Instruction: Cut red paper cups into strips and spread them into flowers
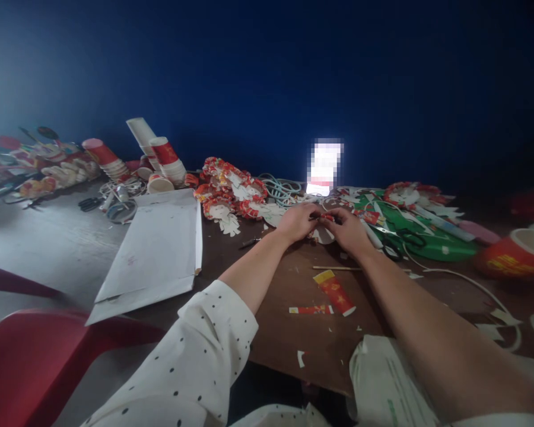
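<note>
My left hand [298,223] and my right hand [349,231] meet over the far part of the brown table. Between their fingertips is a small red piece [327,217], perhaps paper; both hands are closed on it. A pale rounded shape [324,235] shows just below the fingers, partly hidden by them. Nearer to me lie a red and yellow paper piece [335,293] and a narrow red strip [311,310]. A thin wooden stick [336,268] rests behind them. Close to my right hand are black-handled scissors [392,248].
Red-and-white paper crafts [231,190] are piled left of my hands. A white board [153,249] and stacked paper cups [167,160] stand further left. A lit phone [324,169] leans at the back. Green material [427,237], a white cable [480,274] and a red cup [511,255] are right.
</note>
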Demonstrator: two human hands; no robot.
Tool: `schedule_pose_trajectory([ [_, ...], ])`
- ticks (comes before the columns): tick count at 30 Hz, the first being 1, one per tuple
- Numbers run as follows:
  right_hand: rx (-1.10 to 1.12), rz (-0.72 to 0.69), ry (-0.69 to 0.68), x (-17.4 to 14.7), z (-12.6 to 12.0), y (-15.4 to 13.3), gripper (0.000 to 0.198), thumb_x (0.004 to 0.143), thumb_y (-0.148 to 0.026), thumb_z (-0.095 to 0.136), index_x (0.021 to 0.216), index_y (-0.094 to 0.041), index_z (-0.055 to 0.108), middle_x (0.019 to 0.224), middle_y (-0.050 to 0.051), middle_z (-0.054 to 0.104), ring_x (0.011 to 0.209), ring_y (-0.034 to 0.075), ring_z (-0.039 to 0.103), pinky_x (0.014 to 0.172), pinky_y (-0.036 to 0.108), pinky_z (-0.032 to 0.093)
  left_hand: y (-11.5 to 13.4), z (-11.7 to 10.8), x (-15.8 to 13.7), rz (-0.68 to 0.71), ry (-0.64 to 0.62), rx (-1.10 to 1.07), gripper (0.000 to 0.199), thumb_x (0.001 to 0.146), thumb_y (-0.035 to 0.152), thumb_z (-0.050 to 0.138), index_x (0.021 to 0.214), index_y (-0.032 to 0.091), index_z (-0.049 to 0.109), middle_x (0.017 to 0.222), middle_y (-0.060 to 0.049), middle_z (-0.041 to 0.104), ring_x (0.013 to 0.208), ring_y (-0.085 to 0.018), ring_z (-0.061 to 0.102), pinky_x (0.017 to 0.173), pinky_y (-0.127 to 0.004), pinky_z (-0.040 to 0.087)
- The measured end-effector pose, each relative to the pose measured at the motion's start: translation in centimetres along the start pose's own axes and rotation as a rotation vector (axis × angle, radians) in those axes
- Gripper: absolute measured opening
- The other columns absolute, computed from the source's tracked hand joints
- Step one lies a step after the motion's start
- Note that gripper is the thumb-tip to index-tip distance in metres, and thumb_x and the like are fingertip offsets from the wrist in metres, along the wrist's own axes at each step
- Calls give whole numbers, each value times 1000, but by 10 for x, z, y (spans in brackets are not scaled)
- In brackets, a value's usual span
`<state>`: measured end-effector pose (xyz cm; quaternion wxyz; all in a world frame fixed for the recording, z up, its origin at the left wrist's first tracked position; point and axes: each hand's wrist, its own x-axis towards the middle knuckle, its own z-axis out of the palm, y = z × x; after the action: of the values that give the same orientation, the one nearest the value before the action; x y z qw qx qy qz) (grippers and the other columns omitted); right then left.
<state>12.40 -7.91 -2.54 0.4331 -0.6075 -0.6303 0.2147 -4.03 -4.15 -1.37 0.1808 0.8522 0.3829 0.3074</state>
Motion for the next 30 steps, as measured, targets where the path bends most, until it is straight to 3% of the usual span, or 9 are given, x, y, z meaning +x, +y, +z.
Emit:
schedule_pose_trajectory([
  [11, 17, 20, 6, 1, 0, 3, 26, 75, -42, 62, 90, -21, 64, 88, 5, 70, 79, 21, 63, 72, 35, 49, 1, -6, 0, -23, -104, -107, 26, 83, 26, 59, 106, 24, 71, 109, -3, 69, 103, -17, 60, 93, -27, 44],
  [17, 70, -11, -24, 2, 2, 8, 28, 73, -42, 64, 94, -21, 63, 91, 5, 70, 82, 21, 64, 74, 36, 50, 1, -7, 1, -112, -85, -71, 27, 84, 27, 58, 106, 24, 72, 107, -3, 70, 100, -18, 62, 90, -28, 46],
  [25, 40, -51, -33, 4, 5, 15, 30, 73, -36, 62, 98, -19, 62, 92, 6, 70, 84, 22, 64, 77, 38, 50, 1, -5, 0, -86, -40, -28, 26, 84, 26, 56, 106, 24, 72, 104, -4, 70, 99, -19, 62, 90, -30, 46],
  [30, 33, -59, -29, 3, 5, 13, 31, 74, -41, 63, 96, -20, 63, 92, 6, 70, 85, 22, 64, 77, 37, 50, 1, -5, 0, -75, -28, -36, 26, 84, 26, 56, 104, 21, 72, 106, -5, 71, 99, -19, 62, 89, -29, 46],
])
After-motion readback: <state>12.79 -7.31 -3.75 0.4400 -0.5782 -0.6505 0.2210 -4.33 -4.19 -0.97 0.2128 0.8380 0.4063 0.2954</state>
